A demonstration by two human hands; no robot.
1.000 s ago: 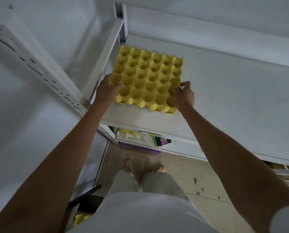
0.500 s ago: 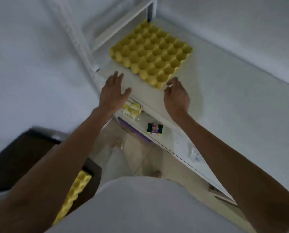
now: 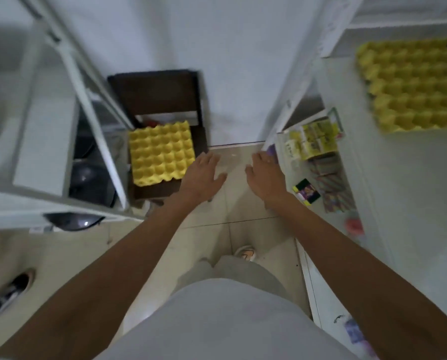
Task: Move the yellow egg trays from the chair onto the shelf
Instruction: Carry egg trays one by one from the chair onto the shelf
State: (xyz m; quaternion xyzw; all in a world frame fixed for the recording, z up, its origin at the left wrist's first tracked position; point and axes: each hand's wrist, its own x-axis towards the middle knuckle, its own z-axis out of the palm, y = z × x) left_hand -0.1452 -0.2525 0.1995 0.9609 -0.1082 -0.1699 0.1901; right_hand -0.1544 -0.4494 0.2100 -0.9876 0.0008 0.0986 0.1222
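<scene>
One yellow egg tray [image 3: 412, 85] lies flat on the white shelf [image 3: 409, 183] at the upper right. Another yellow egg tray [image 3: 161, 155] rests on the seat of the dark brown chair [image 3: 154, 92] left of centre. My left hand [image 3: 200, 176] hangs open just right of the chair's tray, its fingers spread and holding nothing. My right hand [image 3: 265, 175] is open too, over the tiled floor, beside the shelf's lower level. Neither hand touches a tray.
A second white rack [image 3: 43, 131] stands at the left with dark pots [image 3: 89, 183] under it. The lower shelf level holds yellow packets [image 3: 317, 139], a sponge pack [image 3: 307, 194] and striped packets. A dark shoe [image 3: 9, 294] lies on the floor at the left.
Both hands let go of the tray on the shelf and drew back. My view swung left and down, so the chair and its tray now sit ahead, with my hands lowered toward them.
</scene>
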